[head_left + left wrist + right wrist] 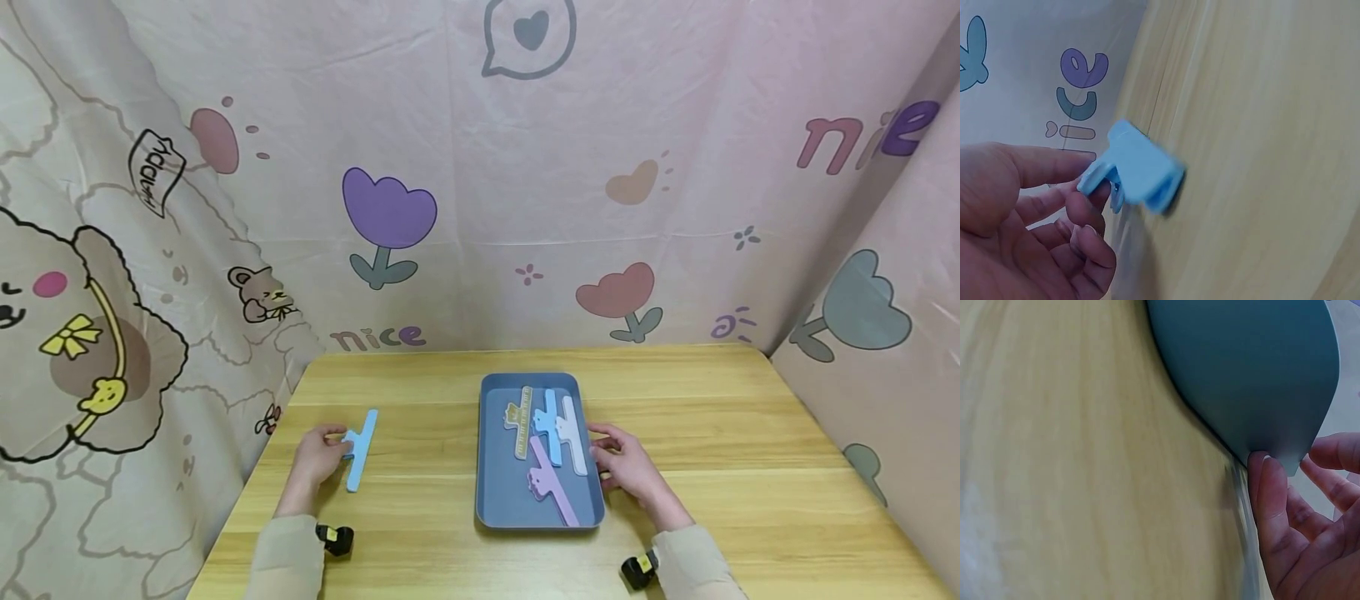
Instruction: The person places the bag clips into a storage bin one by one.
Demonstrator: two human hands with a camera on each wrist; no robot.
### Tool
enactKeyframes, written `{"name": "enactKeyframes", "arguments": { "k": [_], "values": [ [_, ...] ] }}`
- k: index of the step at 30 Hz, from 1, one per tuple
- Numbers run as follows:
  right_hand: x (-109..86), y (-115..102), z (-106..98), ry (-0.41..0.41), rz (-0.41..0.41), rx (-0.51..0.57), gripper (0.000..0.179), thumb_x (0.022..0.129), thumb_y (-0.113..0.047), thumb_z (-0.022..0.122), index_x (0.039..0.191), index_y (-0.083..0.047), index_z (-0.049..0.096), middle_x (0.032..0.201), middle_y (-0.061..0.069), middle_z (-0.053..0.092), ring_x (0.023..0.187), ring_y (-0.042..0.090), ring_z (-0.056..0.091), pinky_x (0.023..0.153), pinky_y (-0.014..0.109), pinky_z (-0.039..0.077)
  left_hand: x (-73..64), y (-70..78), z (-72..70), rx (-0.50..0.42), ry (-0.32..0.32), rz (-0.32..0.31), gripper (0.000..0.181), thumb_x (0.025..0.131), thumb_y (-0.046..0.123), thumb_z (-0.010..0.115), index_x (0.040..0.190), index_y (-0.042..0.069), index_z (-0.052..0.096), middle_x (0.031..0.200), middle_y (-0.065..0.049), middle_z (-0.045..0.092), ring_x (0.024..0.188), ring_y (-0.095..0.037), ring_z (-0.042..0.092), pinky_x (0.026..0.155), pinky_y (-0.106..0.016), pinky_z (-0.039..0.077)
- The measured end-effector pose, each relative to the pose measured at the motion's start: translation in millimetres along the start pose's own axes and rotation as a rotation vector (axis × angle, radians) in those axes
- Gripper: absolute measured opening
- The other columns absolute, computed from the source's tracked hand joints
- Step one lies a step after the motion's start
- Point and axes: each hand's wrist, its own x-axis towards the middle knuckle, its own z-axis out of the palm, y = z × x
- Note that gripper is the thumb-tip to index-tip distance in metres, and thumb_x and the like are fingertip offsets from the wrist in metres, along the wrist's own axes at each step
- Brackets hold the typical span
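Note:
In the head view my left hand [318, 458] pinches the handle of a light blue bar clip [362, 450] at the table's left side. The left wrist view shows this clip [1141, 165] end-on, its handle between thumb and fingers. My right hand [628, 462] touches the right outer wall of a blue-grey tray [510, 504]. In the right wrist view its fingertips rest against the tray's wall [1254, 381], near base and rim. Inside the tray lie a clear clip with gold [523, 425], a light blue clip [551, 429], a white clip [573, 437] and a purple clip [551, 483].
The wooden table [420, 492] spans the space between my left hand and the tray. A patterned cloth [480, 208] hangs along the table's back and both sides. A small black camera is strapped to each wrist.

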Motion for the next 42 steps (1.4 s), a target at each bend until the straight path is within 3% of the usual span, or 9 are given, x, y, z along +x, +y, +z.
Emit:
{"name": "enactKeyframes", "arguments": {
  "k": [14, 23, 30, 37, 42],
  "values": [
    [0.2, 0.4, 0.0, -0.001, 0.005, 0.005, 0.044, 0.097, 0.000, 0.054, 0.141, -0.001, 0.048, 0.110, 0.024, 0.058, 0.072, 0.029, 0.065, 0.055, 0.044, 0.056, -3.6, 4.5, 4.3, -0.029, -0.039, 0.018, 0.037, 0.093, 0.004, 0.061, 0.125, -0.014, 0.057, 0.089, -0.013, 0.057, 0.072, -0.020, 0.049, 0.060, -0.030, 0.042],
    [0.5, 0.9, 0.5, 0.011, 0.010, 0.001, 0.044, 0.097, 0.001, 0.053, 0.140, -0.001, 0.049, 0.110, 0.024, 0.058, 0.072, 0.029, 0.065, 0.055, 0.044, 0.056, -6.7, 9.9, 6.6, -0.035, -0.041, 0.032, 0.036, 0.093, 0.003, 0.061, 0.124, -0.014, 0.057, 0.098, -0.019, 0.061, 0.077, -0.021, 0.052, 0.063, -0.030, 0.044],
    [0.0, -0.5, -0.2, 0.000, 0.013, -0.030, 0.044, 0.097, -0.001, 0.053, 0.142, -0.002, 0.048, 0.111, 0.024, 0.058, 0.072, 0.029, 0.065, 0.055, 0.043, 0.056, -8.2, 14.8, 10.8, -0.071, -0.036, 0.006, 0.037, 0.093, 0.006, 0.063, 0.126, -0.010, 0.059, 0.093, -0.015, 0.064, 0.075, -0.020, 0.056, 0.059, -0.027, 0.044],
    [-3.8, -7.2, -4.4, -0.089, -0.014, -0.066, 0.048, 0.099, -0.003, 0.051, 0.146, 0.003, 0.039, 0.113, 0.027, 0.058, 0.075, 0.031, 0.066, 0.057, 0.045, 0.057, -8.5, 21.0, 13.4, -0.137, -0.026, -0.002, 0.038, 0.092, 0.005, 0.064, 0.126, -0.010, 0.058, 0.084, -0.011, 0.068, 0.070, -0.023, 0.063, 0.056, -0.027, 0.046],
    [-5.2, -11.2, -6.4, -0.120, -0.019, -0.085, 0.049, 0.100, -0.001, 0.049, 0.147, 0.004, 0.038, 0.114, 0.027, 0.058, 0.075, 0.030, 0.066, 0.058, 0.046, 0.057, -10.0, 27.6, 16.9, -0.159, -0.026, 0.029, 0.036, 0.091, 0.003, 0.065, 0.124, -0.010, 0.059, 0.080, -0.011, 0.068, 0.069, -0.025, 0.063, 0.053, -0.024, 0.045]
  ]
}}
